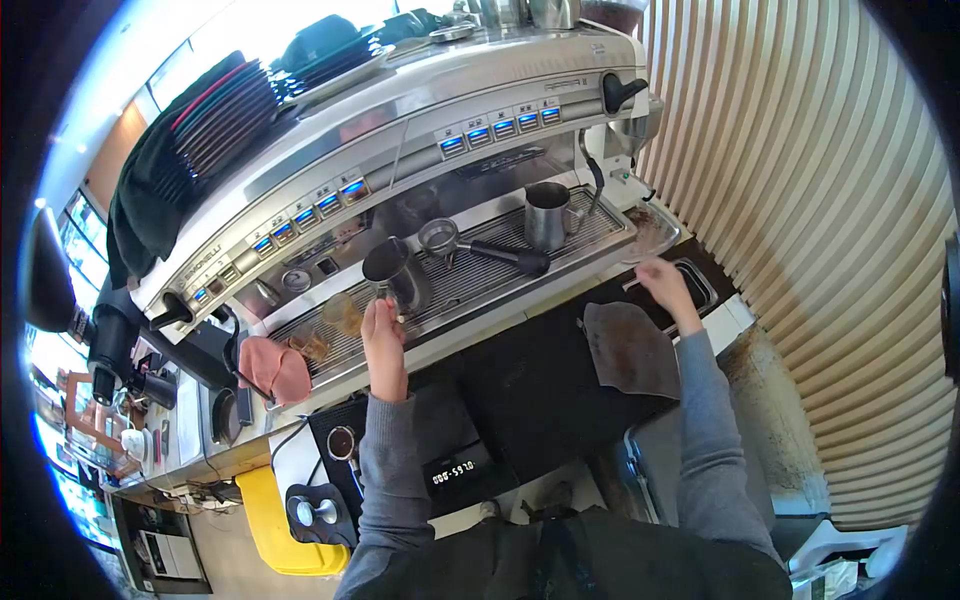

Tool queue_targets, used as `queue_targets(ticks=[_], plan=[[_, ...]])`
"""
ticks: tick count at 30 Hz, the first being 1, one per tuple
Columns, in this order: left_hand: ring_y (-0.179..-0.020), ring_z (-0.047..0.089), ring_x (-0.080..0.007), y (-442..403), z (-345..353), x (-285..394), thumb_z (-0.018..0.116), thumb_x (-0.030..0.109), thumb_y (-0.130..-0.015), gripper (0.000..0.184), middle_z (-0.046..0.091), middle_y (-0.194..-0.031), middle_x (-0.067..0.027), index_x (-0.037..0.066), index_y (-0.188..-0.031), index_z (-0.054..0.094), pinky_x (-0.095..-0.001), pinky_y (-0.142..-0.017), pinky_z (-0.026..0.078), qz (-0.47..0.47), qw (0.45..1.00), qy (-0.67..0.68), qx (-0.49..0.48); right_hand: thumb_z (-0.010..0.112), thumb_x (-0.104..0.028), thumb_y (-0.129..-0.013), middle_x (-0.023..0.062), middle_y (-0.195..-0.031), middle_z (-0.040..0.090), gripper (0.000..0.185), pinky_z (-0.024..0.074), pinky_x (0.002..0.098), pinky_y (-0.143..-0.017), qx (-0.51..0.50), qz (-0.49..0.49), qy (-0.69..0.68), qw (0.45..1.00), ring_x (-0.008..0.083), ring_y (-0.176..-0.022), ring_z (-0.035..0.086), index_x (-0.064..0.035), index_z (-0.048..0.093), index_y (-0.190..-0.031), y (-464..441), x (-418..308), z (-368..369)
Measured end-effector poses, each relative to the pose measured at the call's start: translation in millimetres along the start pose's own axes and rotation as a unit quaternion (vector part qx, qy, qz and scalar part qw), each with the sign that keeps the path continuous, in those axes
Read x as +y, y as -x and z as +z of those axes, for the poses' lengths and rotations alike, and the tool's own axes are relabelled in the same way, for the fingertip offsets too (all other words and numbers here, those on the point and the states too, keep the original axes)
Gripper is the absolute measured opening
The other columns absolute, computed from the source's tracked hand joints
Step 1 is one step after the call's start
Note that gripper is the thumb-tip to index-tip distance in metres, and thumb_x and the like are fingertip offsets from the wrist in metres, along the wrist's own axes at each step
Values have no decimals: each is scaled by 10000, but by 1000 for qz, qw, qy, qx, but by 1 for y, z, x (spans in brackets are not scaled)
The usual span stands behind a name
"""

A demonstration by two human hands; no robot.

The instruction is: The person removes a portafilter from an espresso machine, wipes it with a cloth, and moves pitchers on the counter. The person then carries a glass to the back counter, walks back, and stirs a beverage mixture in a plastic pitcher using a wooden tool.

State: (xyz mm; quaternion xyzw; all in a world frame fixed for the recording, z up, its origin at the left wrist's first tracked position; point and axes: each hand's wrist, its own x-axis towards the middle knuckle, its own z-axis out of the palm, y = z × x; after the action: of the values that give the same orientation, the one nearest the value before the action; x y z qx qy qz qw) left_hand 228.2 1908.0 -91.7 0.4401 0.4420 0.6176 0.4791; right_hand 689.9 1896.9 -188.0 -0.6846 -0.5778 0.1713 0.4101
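My left hand [384,345] is closed at the handle of a steel milk pitcher [405,280], which leans over the drip tray of the espresso machine. My right hand [668,288] has its fingers curled together between a stained grey cloth [630,348] and a clear tray with brown residue [650,232]. Whatever it may hold is too small to make out. A portafilter [438,238] with a black handle rests on the drip tray [480,280]. Behind it to the right stands a second milk pitcher [547,218], upright near the steam wand [594,170].
The espresso machine [400,145] spans the back, with stacked saucers [225,120] on top. A pink cloth [273,368] hangs at the left. Near my left forearm are a scale [458,470], a filled portafilter [342,442] and a tamper [318,512]. A slatted wall [800,200] bounds the right.
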Motion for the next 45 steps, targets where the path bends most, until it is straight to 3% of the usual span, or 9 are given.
queue_targets(ticks=[9, 11, 18, 21, 26, 33, 38, 42, 45], plan=[[-731, 473, -101, 6, -20, -23, 511, 246, -946, 329, 395, -1039, -72, 50, -1198, 432, -234, -597, 410, 182, 936, -291, 81, 690, -124, -654, 123, -1056, 571, 436, 450, 418, -822, -194, -126, 211, 950, 328, -1008, 515, -144, 604, -1080, 19, 38, 20], [-866, 484, -157, 29, -8, -6, 540, 163, -921, 361, 325, -1141, -100, 40, -1233, 405, -272, -719, 435, 285, 883, -342, 148, 649, -67, -647, 140, -976, 566, 379, 456, 422, -769, -163, -211, 90, 960, 345, -905, 550, -117, 621, -1021, 6, 78, 3], [-882, 393, -175, 87, 0, 2, 573, 28, -844, 418, 328, -1082, -103, 0, -1194, 347, -301, -756, 383, 288, 901, -273, 173, 502, -36, -718, 165, -827, 477, 196, 424, 367, -699, 45, 63, 195, 978, 337, -812, 527, -24, 489, -913, 24, -6, -102], [-849, 379, -178, 100, 8, -5, 567, 12, -823, 356, 331, -1028, -92, 1, -1124, 376, -305, -750, 371, 298, 898, -259, 195, 497, -56, -723, 153, -803, 439, 168, 409, 356, -668, 238, -70, 106, 963, 338, -794, 504, -40, 403, -861, 24, -18, -102], [-837, 446, -214, 122, 34, -6, 551, -56, -774, 218, 452, -903, -100, 11, -966, 473, -317, -756, 383, 362, 861, -355, 25, 539, -79, -796, 119, -926, 540, 157, 475, 386, -750, 198, -193, 334, 901, 298, -873, 570, -42, 590, -940, 29, -47, -103], [-982, 482, -317, 141, 100, 12, 650, 28, -739, 351, 505, -1016, -143, 48, -1082, 575, -381, -867, 399, 290, 847, -388, -219, 634, -81, -603, 48, -736, 475, 107, 422, 333, -627, 170, -320, 98, 927, 242, -753, 518, -87, 536, -559, 67, -105, -60], [-1068, 451, -363, 138, 133, -44, 683, 105, -698, 506, 487, -1094, -163, 76, -1170, 503, -452, -904, 381, 323, 809, -408, -273, 609, -93, -662, 100, -930, 535, 175, 426, 401, -753, 142, -268, 25, 953, 285, -919, 525, -119, 628, -834, 157, -135, 31], [-1008, 539, -306, 90, 100, -123, 658, 249, -746, 417, 542, -1102, -136, 115, -1123, 540, -396, -789, 475, 234, 564, -759, -225, 535, -9, -724, 141, -1149, 457, 333, 431, 423, -802, 103, -108, 75, 986, 311, -1067, 463, -111, 577, -1038, 273, -147, 72], [-1043, 509, -315, 81, 101, -126, 693, 282, -755, 501, 484, -1183, -139, 95, -1175, 495, -443, -872, 448, 215, 591, -772, -90, 506, 6, -751, 121, -1130, 501, 287, 442, 397, -812, 9, 19, -11, 1000, 302, -1066, 492, -92, 583, -1009, 340, -150, 62]])
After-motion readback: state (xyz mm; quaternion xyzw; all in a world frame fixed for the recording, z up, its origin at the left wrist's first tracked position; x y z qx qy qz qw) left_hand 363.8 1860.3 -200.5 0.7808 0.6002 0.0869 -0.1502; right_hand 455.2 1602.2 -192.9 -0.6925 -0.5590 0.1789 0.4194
